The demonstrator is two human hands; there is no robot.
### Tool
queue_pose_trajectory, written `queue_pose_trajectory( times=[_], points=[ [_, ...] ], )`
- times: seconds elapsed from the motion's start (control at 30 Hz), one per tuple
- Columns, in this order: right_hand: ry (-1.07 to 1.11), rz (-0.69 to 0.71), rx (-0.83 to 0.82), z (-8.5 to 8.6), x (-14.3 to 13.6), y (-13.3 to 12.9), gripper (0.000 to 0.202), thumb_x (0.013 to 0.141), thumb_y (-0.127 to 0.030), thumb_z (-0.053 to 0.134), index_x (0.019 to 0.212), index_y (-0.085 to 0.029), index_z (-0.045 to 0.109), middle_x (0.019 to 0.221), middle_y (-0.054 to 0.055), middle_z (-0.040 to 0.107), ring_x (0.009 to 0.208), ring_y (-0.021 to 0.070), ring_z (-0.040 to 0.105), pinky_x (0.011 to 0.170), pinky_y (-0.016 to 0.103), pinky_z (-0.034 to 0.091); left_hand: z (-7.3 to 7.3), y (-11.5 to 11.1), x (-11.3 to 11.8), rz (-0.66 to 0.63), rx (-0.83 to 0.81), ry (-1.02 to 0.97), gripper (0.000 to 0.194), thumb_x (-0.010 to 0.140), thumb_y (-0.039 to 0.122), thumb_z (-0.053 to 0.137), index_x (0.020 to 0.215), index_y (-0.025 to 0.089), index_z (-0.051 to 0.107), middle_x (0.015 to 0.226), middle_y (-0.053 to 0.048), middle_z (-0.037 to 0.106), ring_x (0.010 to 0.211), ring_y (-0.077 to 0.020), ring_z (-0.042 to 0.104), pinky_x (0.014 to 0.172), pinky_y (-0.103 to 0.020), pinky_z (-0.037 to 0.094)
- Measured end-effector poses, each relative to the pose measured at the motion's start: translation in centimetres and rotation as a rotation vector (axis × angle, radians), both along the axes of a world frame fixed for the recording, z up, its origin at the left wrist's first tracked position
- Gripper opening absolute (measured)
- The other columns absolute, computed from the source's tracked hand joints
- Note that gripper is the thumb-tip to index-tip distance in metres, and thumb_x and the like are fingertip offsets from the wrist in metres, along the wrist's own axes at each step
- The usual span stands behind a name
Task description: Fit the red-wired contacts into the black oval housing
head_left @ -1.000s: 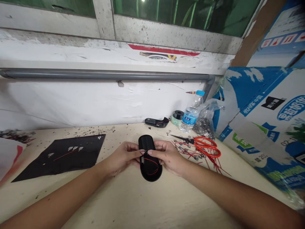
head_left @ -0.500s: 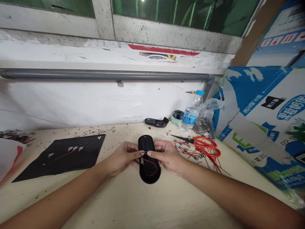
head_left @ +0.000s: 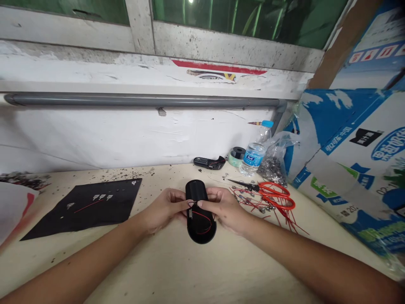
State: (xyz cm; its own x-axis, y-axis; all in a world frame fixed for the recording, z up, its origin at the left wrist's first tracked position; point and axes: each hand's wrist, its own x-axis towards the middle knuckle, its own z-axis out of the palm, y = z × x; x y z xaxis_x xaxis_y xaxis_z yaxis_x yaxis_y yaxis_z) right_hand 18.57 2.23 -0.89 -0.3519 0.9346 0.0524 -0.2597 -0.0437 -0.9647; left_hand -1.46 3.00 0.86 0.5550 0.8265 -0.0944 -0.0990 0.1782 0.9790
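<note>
Between my two hands is a black elongated plastic housing (head_left: 198,190), rounded at its near end, with a thin red wire (head_left: 207,219) curling inside the hollow near part. My left hand (head_left: 171,207) grips the housing's left side, thumb laid over its middle. From the right, my right hand (head_left: 225,207) grips the opposite side, its thumb tip almost meeting the left one. A small dark loop of wire shows by the left thumb; whether the thumbs pinch it I cannot tell. Fingers under the housing are hidden.
Orange-handled scissors (head_left: 275,195) lie on red wires and small metal parts at right. Behind stand a water bottle (head_left: 253,157), tape rolls (head_left: 236,157), a bag of metal parts (head_left: 272,166) and a similar black housing (head_left: 209,162). A black sheet (head_left: 104,217) with small pieces lies left; a carton (head_left: 348,169) stands right.
The whole view has shifted slightly, so things appear a little further right. Both hands keep the same grip on the black housing.
</note>
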Motion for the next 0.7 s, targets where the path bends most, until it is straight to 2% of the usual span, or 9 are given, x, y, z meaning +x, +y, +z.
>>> queue_pose_trajectory(
  times=[0.13,0.3,0.43,0.7],
  points=[
    [0.056,0.0,-0.074,0.5,-0.1,-0.3,0.038,0.065,-0.028,0.088,0.098,-0.016,0.075,0.094,0.007,0.076,0.079,0.0157,0.07,0.074,0.027,0.054,0.2,-0.1,0.2,0.016,-0.015,-0.002,0.029,0.076,0.035,0.083,0.074,0.008,0.072,0.065,-0.005,0.067,0.056,-0.0101,0.061,0.051,-0.018,0.049],
    [0.065,-0.02,-0.149,1.2,-0.2,-0.5,0.036,0.062,-0.028,0.089,0.093,-0.015,0.076,0.086,0.006,0.076,0.068,0.0139,0.068,0.063,0.025,0.053,0.3,0.0,0.2,0.027,-0.007,0.003,0.03,0.075,0.035,0.083,0.074,0.008,0.072,0.065,-0.004,0.066,0.055,-0.0099,0.061,0.05,-0.018,0.049],
    [0.062,-0.022,-0.128,1.1,-0.3,-0.5,0.039,0.059,-0.027,0.09,0.093,-0.015,0.076,0.091,0.008,0.077,0.075,0.0159,0.07,0.068,0.026,0.054,0.1,0.0,0.2,0.03,0.016,0.022,0.03,0.075,0.036,0.083,0.074,0.008,0.072,0.065,-0.004,0.067,0.056,-0.0105,0.061,0.051,-0.018,0.049],
    [0.047,-0.004,-0.082,0.4,-0.2,-0.3,0.039,0.063,-0.031,0.089,0.096,-0.016,0.076,0.093,0.007,0.077,0.077,0.0162,0.071,0.074,0.028,0.054,0.0,0.0,0.1,0.015,0.043,0.033,0.029,0.079,0.036,0.08,0.075,0.008,0.073,0.067,-0.006,0.068,0.058,-0.0117,0.063,0.053,-0.02,0.05]
  ],
)
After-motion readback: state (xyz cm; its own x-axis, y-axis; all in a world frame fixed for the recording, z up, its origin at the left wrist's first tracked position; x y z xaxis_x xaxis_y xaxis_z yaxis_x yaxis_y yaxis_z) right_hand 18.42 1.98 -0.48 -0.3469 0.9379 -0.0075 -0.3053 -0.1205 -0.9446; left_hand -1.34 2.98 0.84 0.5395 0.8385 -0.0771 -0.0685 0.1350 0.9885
